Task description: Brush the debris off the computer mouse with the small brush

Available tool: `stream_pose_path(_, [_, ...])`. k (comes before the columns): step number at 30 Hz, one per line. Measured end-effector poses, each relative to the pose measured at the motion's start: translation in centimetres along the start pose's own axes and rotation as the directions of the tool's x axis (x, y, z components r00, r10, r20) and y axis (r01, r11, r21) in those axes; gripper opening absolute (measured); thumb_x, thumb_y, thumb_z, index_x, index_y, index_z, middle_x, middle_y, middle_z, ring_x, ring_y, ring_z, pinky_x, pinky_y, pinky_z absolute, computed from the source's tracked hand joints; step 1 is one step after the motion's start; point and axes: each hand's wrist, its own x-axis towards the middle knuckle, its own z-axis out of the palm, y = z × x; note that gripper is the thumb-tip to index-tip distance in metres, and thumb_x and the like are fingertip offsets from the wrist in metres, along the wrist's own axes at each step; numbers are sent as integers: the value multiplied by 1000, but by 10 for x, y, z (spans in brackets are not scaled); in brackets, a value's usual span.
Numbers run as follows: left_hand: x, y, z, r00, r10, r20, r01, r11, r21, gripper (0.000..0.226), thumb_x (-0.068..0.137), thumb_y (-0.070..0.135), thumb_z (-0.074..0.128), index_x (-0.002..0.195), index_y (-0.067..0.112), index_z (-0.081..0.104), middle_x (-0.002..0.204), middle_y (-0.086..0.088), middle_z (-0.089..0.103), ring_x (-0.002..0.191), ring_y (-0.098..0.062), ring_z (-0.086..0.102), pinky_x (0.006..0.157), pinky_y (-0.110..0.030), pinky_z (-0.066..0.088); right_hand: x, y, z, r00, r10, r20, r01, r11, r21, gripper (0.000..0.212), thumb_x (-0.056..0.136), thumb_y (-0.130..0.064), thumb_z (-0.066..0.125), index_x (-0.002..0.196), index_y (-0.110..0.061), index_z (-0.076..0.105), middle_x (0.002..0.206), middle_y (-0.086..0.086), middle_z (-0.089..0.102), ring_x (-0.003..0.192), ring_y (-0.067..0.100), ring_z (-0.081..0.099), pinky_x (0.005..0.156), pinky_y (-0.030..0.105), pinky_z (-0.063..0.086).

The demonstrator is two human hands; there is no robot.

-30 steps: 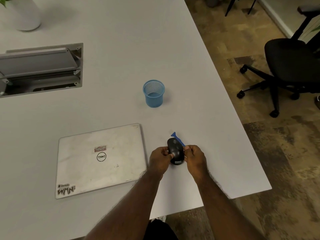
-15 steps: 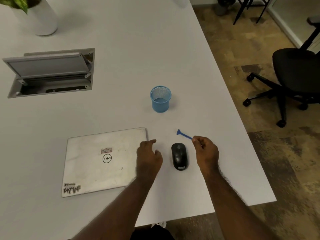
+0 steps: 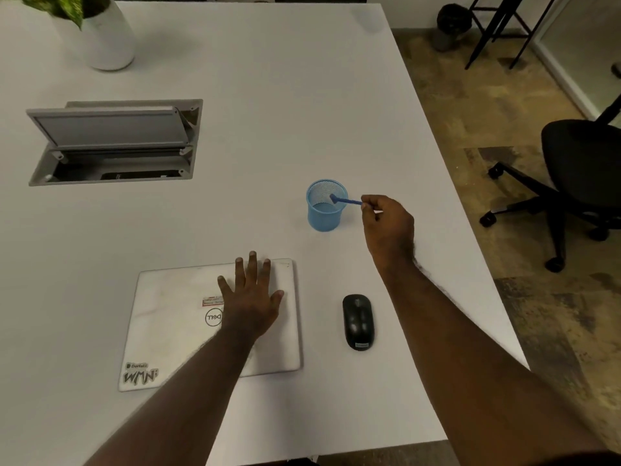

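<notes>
Where the right hand (image 3: 386, 223) pinches the small brush (image 3: 346, 200), its fingers hide the handle's near end, so only the blue shaft and head show. The brush runs roughly left to right, head pointing left, and hangs over the open mouth of the blue mesh cup (image 3: 325, 213); whether the head touches the rim cannot be told. The bristles are too small to make out. The left hand (image 3: 252, 297) lies flat with fingers spread on the lid of the closed white laptop (image 3: 168, 317), gripping nothing, and it covers part of the lid's logo. The computer mouse (image 3: 358, 321) sits alone on the white worktop (image 3: 268, 112), just right of the laptop and between the two forearms, its long axis running near to far with the scroll wheel at the far end. Any debris on it is too fine to see. A plant pot (image 3: 107, 42) is cut off at the top edge.
</notes>
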Motion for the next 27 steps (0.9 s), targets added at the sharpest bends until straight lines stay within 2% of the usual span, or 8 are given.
stream_pose_path(4, [6, -5, 6, 999, 22, 35, -22, 1000, -9, 70, 89, 53, 35, 143, 10, 46, 155, -19, 35, 139, -43, 37, 91, -73, 37, 14, -12, 18, 996, -72, 49, 77, 993, -92, 25, 96, -20, 57, 115, -17, 73, 113, 4, 72, 98, 22, 68, 82, 30, 53])
stream_pose_path(7, [8, -6, 8, 998, 28, 51, -28, 1000, -4, 70, 89, 53, 34, 144, 11, 45, 155, -18, 34, 139, -42, 37, 91, -72, 37, 21, -16, 30, 988, -84, 127, 109, 972, -209, 28, 99, -21, 52, 119, -18, 71, 117, 7, 70, 103, 26, 66, 85, 35, 53])
stream_pose_path(15, [9, -9, 11, 999, 41, 22, -41, 999, 1, 68, 90, 51, 36, 146, 12, 43, 155, -18, 34, 139, -42, 38, 93, -71, 37, 21, -12, 57, 954, -64, 291, 171, 918, -358, 34, 99, -22, 48, 127, -21, 68, 125, 8, 66, 113, 29, 61, 90, 35, 48])
stream_pose_path(21, [9, -11, 14, 998, 61, 24, -61, 998, 2, 70, 90, 52, 34, 145, 10, 44, 154, -20, 35, 137, -44, 39, 92, -72, 38, 16, -11, 64, 954, -42, 297, 156, 916, -369, 34, 99, -23, 49, 126, -24, 68, 125, 6, 67, 113, 28, 62, 91, 36, 48])
stream_pose_path(27, [5, -16, 7, 999, 48, 11, -48, 999, -23, 71, 89, 53, 36, 143, 9, 47, 153, -20, 38, 135, -44, 42, 89, -72, 40, 10, -18, 49, 959, -13, 283, 107, 942, -319, 36, 95, -29, 61, 130, -24, 65, 131, 3, 65, 118, 25, 60, 97, 39, 50])
